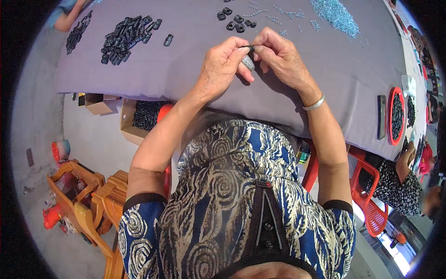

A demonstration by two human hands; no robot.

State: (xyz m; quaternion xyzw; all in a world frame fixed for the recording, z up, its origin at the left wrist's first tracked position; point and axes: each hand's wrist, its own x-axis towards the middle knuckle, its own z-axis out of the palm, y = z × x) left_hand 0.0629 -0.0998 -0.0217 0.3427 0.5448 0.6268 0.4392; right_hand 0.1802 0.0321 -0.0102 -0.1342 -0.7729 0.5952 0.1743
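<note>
Over the near part of the cloth-covered table, my left hand [220, 67] and my right hand [285, 63] meet with their fingertips pinched together. Between them is a small black plastic piece [251, 48], mostly covered by the fingers. A silvery-grey cover [249, 63] shows around a finger of my left hand. Just beyond my hands lie several loose black plastic pieces [239, 20]. To the left is a heap of longer black plastic pieces [127, 39], with a single black piece [168, 40] apart from it. Small metal springs [334, 17] form a pile at the far right.
Loose springs [274, 20] trail across the grey tablecloth [186, 69]. A red-rimmed tray [396, 116] of black parts and a dark phone-like slab [382, 117] lie at right. Other people sit at far left and right. An open box [132, 123] stands below the table's left edge.
</note>
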